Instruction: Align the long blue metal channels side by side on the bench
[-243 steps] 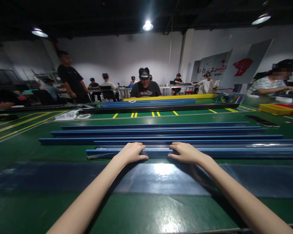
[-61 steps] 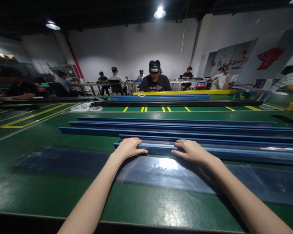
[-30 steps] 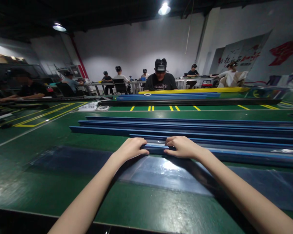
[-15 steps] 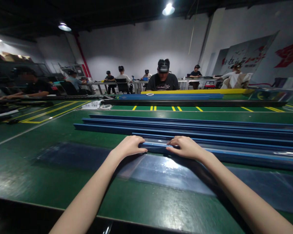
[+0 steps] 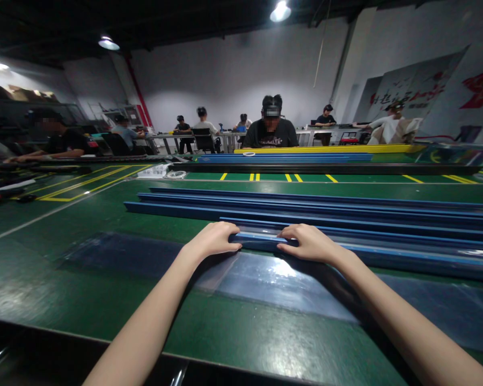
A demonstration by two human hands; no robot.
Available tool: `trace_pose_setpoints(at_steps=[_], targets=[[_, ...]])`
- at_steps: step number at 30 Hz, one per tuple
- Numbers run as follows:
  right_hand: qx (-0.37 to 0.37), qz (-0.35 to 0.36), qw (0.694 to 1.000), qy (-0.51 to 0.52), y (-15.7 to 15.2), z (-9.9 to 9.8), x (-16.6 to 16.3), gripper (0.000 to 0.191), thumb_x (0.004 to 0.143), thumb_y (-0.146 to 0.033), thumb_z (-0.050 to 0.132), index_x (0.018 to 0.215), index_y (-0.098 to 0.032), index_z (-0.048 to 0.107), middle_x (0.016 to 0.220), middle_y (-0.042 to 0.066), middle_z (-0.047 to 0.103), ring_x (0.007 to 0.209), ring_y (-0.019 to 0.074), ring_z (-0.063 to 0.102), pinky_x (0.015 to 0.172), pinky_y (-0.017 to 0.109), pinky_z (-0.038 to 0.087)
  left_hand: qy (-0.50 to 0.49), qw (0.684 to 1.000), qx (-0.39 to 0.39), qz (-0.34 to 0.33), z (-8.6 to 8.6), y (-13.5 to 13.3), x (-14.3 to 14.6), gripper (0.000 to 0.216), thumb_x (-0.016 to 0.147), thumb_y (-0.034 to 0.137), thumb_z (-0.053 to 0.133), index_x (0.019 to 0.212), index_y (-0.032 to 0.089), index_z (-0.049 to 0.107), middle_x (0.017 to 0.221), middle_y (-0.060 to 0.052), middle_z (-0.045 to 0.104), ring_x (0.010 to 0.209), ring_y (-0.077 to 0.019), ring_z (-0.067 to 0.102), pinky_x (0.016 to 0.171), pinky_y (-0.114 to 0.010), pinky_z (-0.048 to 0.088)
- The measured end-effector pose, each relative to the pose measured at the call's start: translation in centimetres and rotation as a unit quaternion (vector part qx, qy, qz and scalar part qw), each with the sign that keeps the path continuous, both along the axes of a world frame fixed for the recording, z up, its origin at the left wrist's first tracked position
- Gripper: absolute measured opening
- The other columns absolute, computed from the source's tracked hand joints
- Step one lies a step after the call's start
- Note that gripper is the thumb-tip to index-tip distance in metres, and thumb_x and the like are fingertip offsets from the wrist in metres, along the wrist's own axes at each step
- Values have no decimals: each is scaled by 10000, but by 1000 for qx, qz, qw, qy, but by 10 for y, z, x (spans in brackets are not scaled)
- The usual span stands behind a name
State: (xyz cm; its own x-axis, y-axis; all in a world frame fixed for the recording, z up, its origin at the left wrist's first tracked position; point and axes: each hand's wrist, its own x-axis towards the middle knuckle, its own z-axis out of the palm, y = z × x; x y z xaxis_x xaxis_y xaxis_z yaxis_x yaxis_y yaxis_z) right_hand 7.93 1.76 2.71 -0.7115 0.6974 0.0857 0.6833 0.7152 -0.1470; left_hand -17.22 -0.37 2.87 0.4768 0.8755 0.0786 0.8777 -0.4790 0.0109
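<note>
A long blue channel-shaped profile [image 5: 260, 241] lies across the table in front of me, running off to the right. My left hand [image 5: 215, 236] grips its near edge close to the left end, thumb in front and fingers over the top. A short way to the right, my right hand [image 5: 308, 243] is closed on the same edge, thumb below and fingers above. A clear plastic strip [image 5: 261, 284] lies flat on the table, nearer to me than the profile. My forearms pass over this strip.
More blue profiles [image 5: 177, 209] lie parallel just behind. Farther back on the green table [image 5: 64, 305] are a black bar [image 5: 326, 169], a yellow bar [image 5: 326, 150] and a coil [image 5: 176, 175]. A person [image 5: 270, 131] sits opposite; other people work at tables beyond.
The view has shifted slightly. My right hand sits marginally farther right along the profile; both hands keep their grip.
</note>
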Motion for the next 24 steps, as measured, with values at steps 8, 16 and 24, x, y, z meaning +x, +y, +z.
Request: trace_pose_setpoints(at_steps=[8,16,24], targets=[[25,3,999,-41,-3,5,-7,375,846,-422,362,772,-171,630,811,69,647,734,169,575,612,236,337,11,1000,-8,6,3,-2,1,218,758,387,517,863,213,595,911,-20,649,837,-196,595,644,-235,404],[8,10,998,-54,-1,10,-11,400,853,-452,348,786,-175,629,853,68,626,732,155,568,616,226,348,30,999,10,10,2,-2,-3,287,786,455,457,832,204,588,839,-22,629,766,-188,594,595,-234,387],[24,27,998,-55,0,7,-22,402,858,-442,338,789,-178,633,854,63,630,742,161,573,625,234,353,39,999,12,22,5,-4,0,283,777,443,475,814,189,595,830,-34,624,754,-184,587,598,-232,381]])
